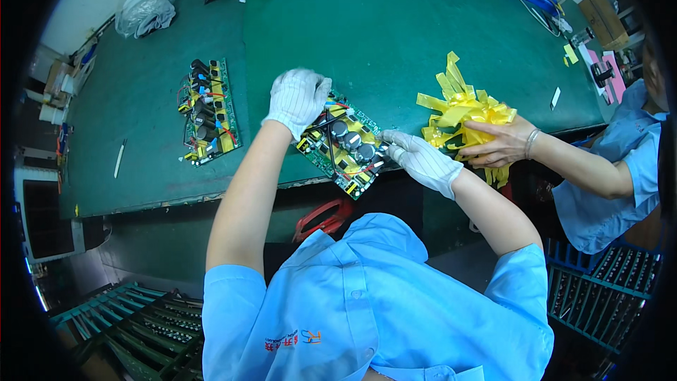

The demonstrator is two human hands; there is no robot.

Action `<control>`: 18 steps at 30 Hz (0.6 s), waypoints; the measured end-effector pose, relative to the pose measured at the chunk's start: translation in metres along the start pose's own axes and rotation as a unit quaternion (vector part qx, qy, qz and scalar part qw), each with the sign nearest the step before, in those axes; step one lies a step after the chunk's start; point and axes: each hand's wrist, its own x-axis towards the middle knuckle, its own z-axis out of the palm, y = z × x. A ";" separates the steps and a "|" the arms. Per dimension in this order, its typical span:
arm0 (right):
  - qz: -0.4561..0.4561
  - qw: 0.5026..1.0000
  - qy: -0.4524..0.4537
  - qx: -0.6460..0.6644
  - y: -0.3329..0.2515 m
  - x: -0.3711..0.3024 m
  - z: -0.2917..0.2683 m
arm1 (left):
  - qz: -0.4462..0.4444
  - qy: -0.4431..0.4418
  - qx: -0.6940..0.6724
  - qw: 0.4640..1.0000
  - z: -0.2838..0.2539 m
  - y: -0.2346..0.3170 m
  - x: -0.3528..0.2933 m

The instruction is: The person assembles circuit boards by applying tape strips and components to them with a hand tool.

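A green circuit board (343, 147) lies slantwise at the near edge of the table, crowded with black capacitors, yellow parts and red and black wires. My left hand (299, 99), in a white striped glove, is closed at its far left corner, fingers curled and their tips partly hidden. On the right, my gloved right hand (425, 162) grips the board's side edge between thumb and fingers. A second, similar circuit board (209, 113) rests on the table to the left, apart from both hands.
At my right a co-worker's bare hand (493, 142) holds a bundle of yellow tape strips (458, 102). A white pen-like stick (120, 158) lies far left on the green table (352, 35). Plastic bags (151, 0) sit at the back left; red handles (323, 219) show below the edge.
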 end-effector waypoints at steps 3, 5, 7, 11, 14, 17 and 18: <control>-0.052 0.995 0.027 -0.087 -0.006 0.004 0.001 | -0.041 -0.032 0.002 0.999 0.004 0.000 -0.004; -0.057 0.983 0.016 -0.176 -0.009 0.007 -0.004 | -0.057 -0.060 0.000 0.997 0.002 0.002 0.000; -0.046 0.981 -0.014 -0.186 -0.015 0.008 -0.013 | -0.054 -0.056 -0.001 0.997 0.005 -0.001 0.000; -0.018 0.976 -0.089 -0.195 -0.031 0.008 -0.029 | -0.056 -0.024 0.003 0.998 0.013 -0.007 -0.003; -0.002 0.977 -0.088 -0.193 -0.035 0.007 -0.032 | -0.052 -0.045 -0.002 0.998 0.009 -0.002 0.001; -0.018 0.974 -0.086 -0.209 -0.047 0.008 -0.041 | -0.050 -0.039 0.002 0.998 0.009 -0.004 0.000; -0.028 0.968 -0.098 -0.228 -0.050 0.009 -0.044 | -0.049 -0.039 0.002 0.998 0.009 -0.003 0.000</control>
